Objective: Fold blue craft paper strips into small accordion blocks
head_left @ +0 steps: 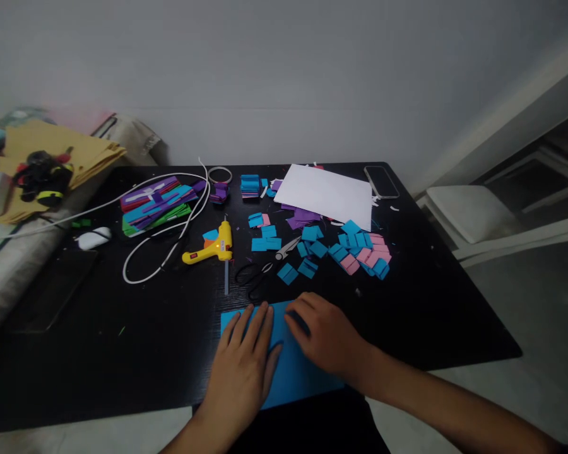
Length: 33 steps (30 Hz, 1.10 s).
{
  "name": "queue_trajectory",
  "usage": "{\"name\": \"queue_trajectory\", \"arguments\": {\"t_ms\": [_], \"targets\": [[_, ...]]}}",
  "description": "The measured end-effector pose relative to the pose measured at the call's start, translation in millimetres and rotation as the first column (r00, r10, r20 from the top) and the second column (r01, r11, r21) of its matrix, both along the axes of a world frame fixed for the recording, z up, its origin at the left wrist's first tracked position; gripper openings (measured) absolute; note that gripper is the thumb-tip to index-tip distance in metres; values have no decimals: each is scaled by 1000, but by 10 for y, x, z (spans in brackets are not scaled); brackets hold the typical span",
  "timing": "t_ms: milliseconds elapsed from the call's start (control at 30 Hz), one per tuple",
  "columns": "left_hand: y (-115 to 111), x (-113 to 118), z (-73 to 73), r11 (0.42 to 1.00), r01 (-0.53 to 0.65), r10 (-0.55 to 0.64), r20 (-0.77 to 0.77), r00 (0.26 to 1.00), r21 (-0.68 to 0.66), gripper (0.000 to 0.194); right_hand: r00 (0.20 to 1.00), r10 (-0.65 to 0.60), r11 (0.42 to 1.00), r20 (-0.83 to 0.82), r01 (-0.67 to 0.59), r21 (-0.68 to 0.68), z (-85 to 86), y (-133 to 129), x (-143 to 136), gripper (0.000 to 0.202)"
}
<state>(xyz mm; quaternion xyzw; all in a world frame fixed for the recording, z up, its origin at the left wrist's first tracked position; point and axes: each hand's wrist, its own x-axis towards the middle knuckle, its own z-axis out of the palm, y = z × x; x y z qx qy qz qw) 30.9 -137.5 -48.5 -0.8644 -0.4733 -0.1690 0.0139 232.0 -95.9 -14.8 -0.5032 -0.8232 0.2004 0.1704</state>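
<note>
1. Paper (296, 375) lies on the tabletop (137, 353), under both hands; long side unclear.
2. Left hand (241, 359): flat, fingers a bit apart, gripping nothing.
3. Right hand (329, 334): curled near the far edge; can't tell if it pinches.

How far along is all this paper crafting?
Many small blue and pink pieces look cut and creased, loose in a cluster. In hand is a larger blue sheet, the left hand flat on it and the right hand near its far edge. That sheet looks uncut, so probably remains to be worked; the scissors and glue gun lie untouched. The final count I can't tell.
</note>
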Motion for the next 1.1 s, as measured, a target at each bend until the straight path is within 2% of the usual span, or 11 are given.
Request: {"name": "queue_trajectory", "arguments": {"t_ms": [133,300,667,1100], "targets": [[11,9,8,1000,0,0,2,1000,0,43,980,-23,987,198,53,-151,11,158,-244,20],[18,-1,0,1000,5,-5,8,1000,6,42,964,-88,970,250,140,-197,46,203,-276,23],[19,-10,-13,1000,-16,16,6,1000,-24,41,933,-235,898,274,316,-305,101,290,-35,25],[53,-19,88,995,9,-10,-15,1000,-96,48,919,-289,842,269,377,-386,203,313,392,27]]}}
